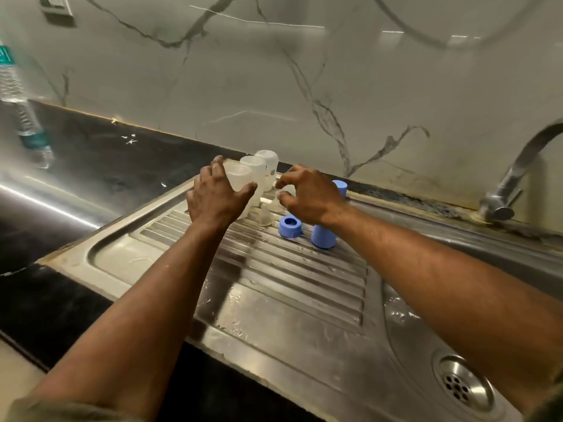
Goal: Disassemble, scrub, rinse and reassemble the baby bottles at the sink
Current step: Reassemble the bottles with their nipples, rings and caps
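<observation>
The rearmost baby bottle [268, 169] carries a small printed mark with a touch of red near its side, too blurred to read; a plastic water bottle [21, 108] at the far left has a teal label, also unreadable. Three translucent bottle bodies stand inverted in a tight row at the back of the steel drainboard [274, 269]. The left hand [217, 197] grips the nearest bottle body [239, 179], fingers curled over its far side and thumb pressed against its near side. The right hand [307, 194] hovers just beside them with fingers bent, thumb and forefinger pinching a small clear piece [281, 191] that is hard to make out. Below it two clear nipples [268, 216] sit on the ribs. A blue collar ring [290, 227] and a blue cap [323, 236] stand near the right wrist; another blue cap [340, 187] peeks out behind that hand. The tap [515, 175] rises at the right, the sink drain [460, 383] lies at the lower right
</observation>
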